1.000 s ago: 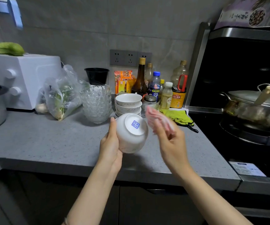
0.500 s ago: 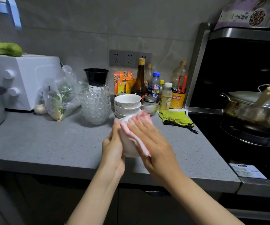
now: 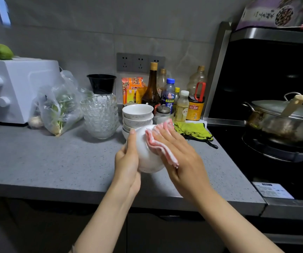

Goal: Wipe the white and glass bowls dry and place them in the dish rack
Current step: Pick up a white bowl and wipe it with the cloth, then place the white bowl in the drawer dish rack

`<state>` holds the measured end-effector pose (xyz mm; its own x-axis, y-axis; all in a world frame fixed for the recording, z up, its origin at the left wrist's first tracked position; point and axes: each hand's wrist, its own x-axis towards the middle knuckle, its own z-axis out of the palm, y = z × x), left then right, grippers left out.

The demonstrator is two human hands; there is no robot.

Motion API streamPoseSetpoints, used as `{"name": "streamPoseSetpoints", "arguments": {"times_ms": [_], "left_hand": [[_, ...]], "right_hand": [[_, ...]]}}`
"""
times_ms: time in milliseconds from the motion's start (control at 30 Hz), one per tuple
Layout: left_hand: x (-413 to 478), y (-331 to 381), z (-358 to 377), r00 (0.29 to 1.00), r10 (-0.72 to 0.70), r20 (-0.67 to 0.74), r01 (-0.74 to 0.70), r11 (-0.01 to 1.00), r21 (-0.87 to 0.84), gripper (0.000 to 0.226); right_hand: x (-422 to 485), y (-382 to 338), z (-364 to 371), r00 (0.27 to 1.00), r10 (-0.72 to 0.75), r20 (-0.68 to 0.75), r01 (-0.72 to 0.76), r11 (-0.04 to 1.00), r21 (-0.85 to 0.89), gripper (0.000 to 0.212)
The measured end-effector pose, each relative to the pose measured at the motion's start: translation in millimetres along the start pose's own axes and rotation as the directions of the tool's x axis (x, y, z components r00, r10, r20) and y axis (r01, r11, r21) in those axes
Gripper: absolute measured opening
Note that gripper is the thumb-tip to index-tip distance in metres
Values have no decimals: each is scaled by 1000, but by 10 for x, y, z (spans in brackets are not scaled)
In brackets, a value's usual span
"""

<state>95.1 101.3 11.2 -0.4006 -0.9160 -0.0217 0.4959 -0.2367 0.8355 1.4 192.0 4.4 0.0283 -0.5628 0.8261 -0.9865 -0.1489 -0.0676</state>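
A white bowl is held on its side above the grey counter, bottom facing away from me. My left hand grips its left side. My right hand presses a pink and white cloth flat against the bowl's right side and base. Behind them stands a stack of white bowls, and to its left a stack of glass bowls. No dish rack is in view.
Sauce and oil bottles line the wall behind the bowls. A green glove lies by the stove, where a lidded pot sits. A bag of vegetables and a white oven stand at the left.
My right hand brought the cloth from beside the bowl onto its base and is rubbing it across the right side. The left hand keeps its hold on the bowl.
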Motion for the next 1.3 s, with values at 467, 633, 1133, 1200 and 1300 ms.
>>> {"name": "streamPoseSetpoints", "arguments": {"times_ms": [467, 633, 1133, 1200, 1300], "left_hand": [[400, -159, -59, 996, 71, 59, -78, 990, 119, 23], [366, -252, -109, 996, 40, 84, -50, 991, 126, 22], [-389, -552, 458, 850, -19, 527, -208, 906, 368, 43], [-482, -610, 554, 831, -49, 554, -226, 880, 417, 44], [-586, -720, 682, 801, -221, 557, -155, 822, 549, 69]], "right_hand": [[-255, 837, -305, 734, 616, 285, -671, 722, 169, 44], [-614, 926, -229, 496, 598, 630, -709, 698, -104, 83], [-648, 427, -835, 359, 657, 663, -839, -83, 537, 71], [-788, 411, -956, 390, 722, 571, -794, -50, 605, 73], [-971, 388, -1132, 437, 804, 403, -771, 104, 629, 77]]}}
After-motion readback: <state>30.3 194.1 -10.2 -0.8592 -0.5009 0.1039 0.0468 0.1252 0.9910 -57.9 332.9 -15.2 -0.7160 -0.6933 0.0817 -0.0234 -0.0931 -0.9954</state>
